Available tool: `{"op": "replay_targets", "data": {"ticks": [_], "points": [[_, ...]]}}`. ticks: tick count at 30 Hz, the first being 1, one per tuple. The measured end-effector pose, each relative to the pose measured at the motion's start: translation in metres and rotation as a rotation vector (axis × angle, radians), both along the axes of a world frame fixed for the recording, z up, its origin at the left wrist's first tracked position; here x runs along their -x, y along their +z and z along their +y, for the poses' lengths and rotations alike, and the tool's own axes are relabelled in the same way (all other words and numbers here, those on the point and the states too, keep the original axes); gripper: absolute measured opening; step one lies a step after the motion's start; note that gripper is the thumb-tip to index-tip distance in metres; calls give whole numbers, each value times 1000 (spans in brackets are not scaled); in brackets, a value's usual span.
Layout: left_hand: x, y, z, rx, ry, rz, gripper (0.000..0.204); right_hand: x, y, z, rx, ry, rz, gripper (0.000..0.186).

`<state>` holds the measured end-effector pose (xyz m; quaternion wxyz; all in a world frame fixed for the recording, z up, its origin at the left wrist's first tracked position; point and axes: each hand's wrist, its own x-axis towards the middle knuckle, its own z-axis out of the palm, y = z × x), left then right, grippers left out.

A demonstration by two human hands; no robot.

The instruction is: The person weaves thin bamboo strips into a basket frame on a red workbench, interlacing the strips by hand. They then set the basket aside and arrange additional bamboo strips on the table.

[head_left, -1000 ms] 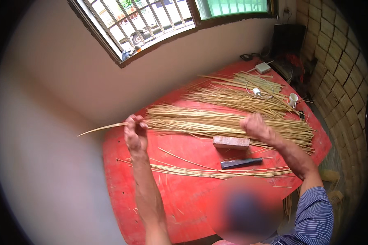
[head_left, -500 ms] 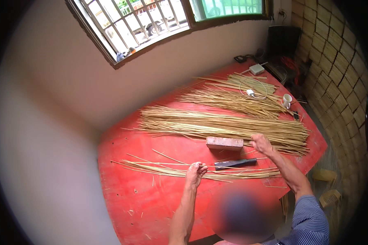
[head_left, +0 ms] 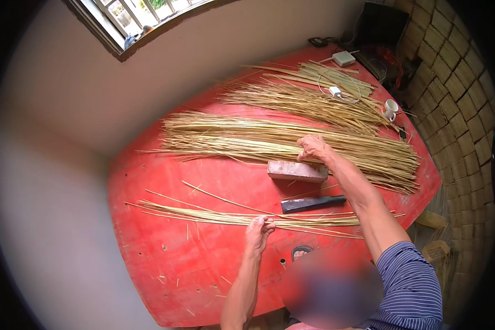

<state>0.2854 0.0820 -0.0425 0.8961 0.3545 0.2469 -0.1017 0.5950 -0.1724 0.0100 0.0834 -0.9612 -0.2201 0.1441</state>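
Note:
My left hand (head_left: 258, 234) is at the near bunch of thin bamboo strips (head_left: 203, 215), its thumb and fingers curled closed on strips near the bunch's middle. Reaching across the table, my right hand (head_left: 314, 147) has its bent fingertips pinched down on the large pile of bamboo strips (head_left: 236, 135). Just in front of those fingers sits a reddish brick (head_left: 296, 171) along the pile's near edge. A dark cleaver-like knife (head_left: 308, 205) with a straight handle lies between the brick and the near bunch.
The red table (head_left: 165, 264) carries small offcuts and has holes. Farther back lie another strip pile (head_left: 302, 104), flat slats (head_left: 324, 74), a white adapter (head_left: 335, 92) with cable, a white box (head_left: 344, 58) and a mug (head_left: 390, 109). A barred window (head_left: 148, 11) is above.
My right hand has moved left and away from me, from beside the brick onto the large pile. My left hand stays by the near bunch. The view has shifted downward.

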Motion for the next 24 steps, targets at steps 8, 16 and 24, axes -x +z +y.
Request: {"op": "replay_targets", "data": {"ticks": [8, 16, 24], "points": [[19, -26, 4, -32, -19, 63, 19, 1, -74, -51, 205, -61, -7, 20], [32, -43, -6, -36, -57, 126, 19, 3, -109, -81, 182, -173, -156, 14], [33, -50, -7, -27, -21, 90, 19, -18, -124, -91, 270, -238, -224, 21]]}}
